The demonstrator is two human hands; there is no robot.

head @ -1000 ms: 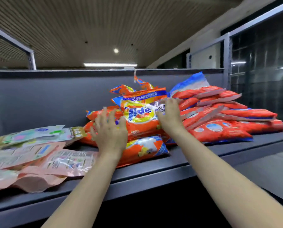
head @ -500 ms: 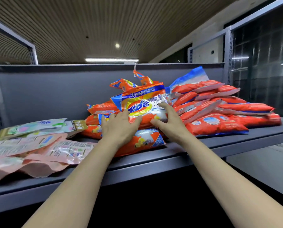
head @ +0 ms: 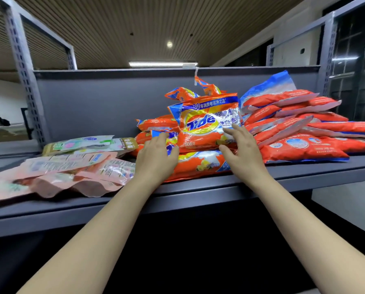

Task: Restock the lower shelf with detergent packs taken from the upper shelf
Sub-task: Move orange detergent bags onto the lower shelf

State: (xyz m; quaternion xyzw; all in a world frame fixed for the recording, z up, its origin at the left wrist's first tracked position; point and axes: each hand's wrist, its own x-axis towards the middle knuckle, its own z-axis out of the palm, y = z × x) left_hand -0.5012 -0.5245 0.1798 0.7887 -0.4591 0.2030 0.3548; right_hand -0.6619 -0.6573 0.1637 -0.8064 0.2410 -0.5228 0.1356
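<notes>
Both hands are up at the grey metal upper shelf (head: 304, 172), either side of the front orange-and-blue plastic Tide detergent pack (head: 205, 124), which leans upright on a heap of flat orange packs (head: 198, 164) mid-shelf. Left hand (head: 156, 158) lies w/ fingers spread over the lower-left corner of that pack and the ones under it; right hand (head: 241, 149) has fingers stretched onto its right side, thumb low. Neither grip looks closed yet, both wide, palms flat on the film, not holding anything as far as I can see. I'd say the step is getting hold of that one pack to bring it down. To do it well: squeeze in from both edges, thumbs in front and fingers behind, lift straight up and toward the body so the pile below doesn't slide off the shelf lip. Film looks slick and the powder inside will shift, so support the bottom. The red-and-blue pile of packs (head: 300, 132) leans close on the right, so mind it. Pale pink pouches (head: 67, 177) lie on the left, well apart. Lower shelf isn't visible, only dark under the ledge.
</notes>
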